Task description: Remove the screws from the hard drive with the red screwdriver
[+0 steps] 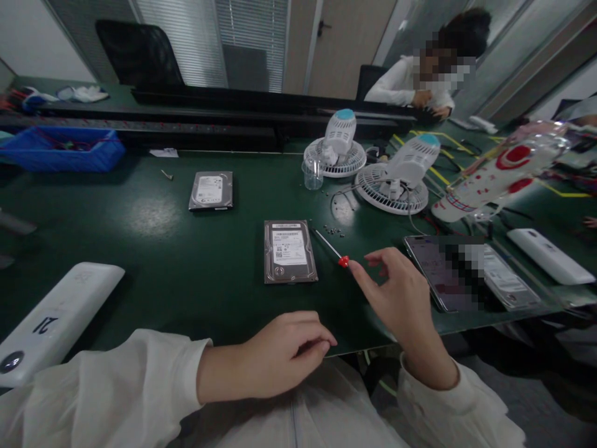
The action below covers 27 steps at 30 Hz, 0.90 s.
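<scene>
"In the head view, what's hard to make out?"

"My right hand's [400,289] hold. The thumb meets the red handle of a screwdriver [344,261] and the forefinger stands apart from it, but the rest of the handle is hidden, so I can't tell whether that grip is closed on it."

"And your left hand [289,354]?"

"Loosely curled by the near edge of the surface [163,267], palm hidden; I can't tell that grip's state either."

"Where's the screwdriver?"

"Between my right hand and the nearer hard drive [289,255], its tip beside scattered screws [333,231]. Pixels cover part of the phone [431,267] on my right."

"Containers?"

"A blue bin [69,158], far left, cut off by the view's edge, holds reddish wires and small parts too dim to name. A clear plastic cup [313,177] stands by the white fans [339,134]; I can't make out its inside."
</scene>
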Each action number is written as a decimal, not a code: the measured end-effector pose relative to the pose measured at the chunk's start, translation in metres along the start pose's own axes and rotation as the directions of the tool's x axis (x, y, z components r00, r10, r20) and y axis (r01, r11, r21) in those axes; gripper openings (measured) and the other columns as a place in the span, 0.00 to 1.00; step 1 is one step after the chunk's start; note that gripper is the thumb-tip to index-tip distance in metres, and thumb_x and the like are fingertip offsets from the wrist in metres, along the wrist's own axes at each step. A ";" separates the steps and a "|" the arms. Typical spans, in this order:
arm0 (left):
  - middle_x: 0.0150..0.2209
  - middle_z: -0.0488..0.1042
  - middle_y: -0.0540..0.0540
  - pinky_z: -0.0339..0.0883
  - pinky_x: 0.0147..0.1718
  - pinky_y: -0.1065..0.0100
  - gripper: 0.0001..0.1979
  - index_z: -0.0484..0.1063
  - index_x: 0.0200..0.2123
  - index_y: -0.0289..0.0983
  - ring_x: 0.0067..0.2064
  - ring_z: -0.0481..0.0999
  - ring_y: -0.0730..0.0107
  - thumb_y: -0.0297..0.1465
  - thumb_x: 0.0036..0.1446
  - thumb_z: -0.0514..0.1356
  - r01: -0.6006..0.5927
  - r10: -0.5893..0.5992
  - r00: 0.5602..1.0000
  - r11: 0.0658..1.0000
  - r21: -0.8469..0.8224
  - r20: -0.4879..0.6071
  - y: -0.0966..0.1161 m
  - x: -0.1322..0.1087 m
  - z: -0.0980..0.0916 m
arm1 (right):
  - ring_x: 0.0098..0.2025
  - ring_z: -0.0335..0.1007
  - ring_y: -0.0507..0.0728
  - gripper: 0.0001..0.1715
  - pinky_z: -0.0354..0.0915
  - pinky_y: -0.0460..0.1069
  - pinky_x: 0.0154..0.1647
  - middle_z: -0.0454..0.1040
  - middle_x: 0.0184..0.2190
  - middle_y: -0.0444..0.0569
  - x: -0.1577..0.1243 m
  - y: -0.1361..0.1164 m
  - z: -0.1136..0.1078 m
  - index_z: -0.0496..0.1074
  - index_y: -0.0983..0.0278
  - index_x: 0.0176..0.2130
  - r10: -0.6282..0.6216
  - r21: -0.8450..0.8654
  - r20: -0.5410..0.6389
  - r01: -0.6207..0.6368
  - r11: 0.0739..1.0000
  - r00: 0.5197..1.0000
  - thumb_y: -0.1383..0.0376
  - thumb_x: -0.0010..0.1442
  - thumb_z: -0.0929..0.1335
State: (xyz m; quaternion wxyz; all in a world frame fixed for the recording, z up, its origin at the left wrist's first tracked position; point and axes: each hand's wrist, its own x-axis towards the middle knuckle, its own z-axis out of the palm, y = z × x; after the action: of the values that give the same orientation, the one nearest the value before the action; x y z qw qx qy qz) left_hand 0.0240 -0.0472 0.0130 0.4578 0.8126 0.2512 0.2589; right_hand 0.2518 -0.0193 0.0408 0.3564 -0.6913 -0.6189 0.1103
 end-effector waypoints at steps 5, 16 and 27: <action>0.35 0.76 0.42 0.67 0.36 0.59 0.13 0.77 0.50 0.32 0.38 0.75 0.58 0.31 0.70 0.56 -0.244 0.196 0.969 0.668 0.703 0.150 0.001 -0.011 0.008 | 0.38 0.75 0.64 0.19 0.63 0.54 0.37 0.77 0.36 0.51 -0.001 0.028 -0.004 0.68 0.60 0.38 0.032 -0.305 0.231 0.041 0.952 0.973 0.53 0.55 0.75; 0.69 0.64 0.26 0.64 0.59 0.41 0.30 0.69 0.66 0.37 0.69 0.64 0.33 0.44 0.66 0.61 0.110 -0.015 0.993 0.457 0.883 -0.115 0.004 -0.008 0.002 | 0.23 0.72 0.55 0.25 0.67 0.51 0.24 0.77 0.27 0.44 0.027 0.003 -0.055 0.75 0.60 0.38 0.053 0.203 -0.193 -0.013 0.979 0.980 0.51 0.46 0.80; 0.64 0.69 0.22 0.68 0.56 0.45 0.30 0.68 0.67 0.35 0.63 0.72 0.37 0.44 0.68 0.59 -0.022 0.025 1.000 0.476 0.879 0.012 -0.006 0.004 -0.016 | 0.38 0.75 0.54 0.10 0.72 0.51 0.38 0.74 0.44 0.44 0.088 -0.035 -0.081 0.73 0.51 0.44 -0.294 0.447 -0.596 0.613 0.651 0.747 0.63 0.62 0.73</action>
State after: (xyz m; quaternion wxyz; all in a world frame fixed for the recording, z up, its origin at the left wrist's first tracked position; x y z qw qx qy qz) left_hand 0.0155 -0.0319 0.0161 -0.0263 0.9354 0.3377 0.1013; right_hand 0.2912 0.0335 0.1468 0.7178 -0.3551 -0.5977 0.0385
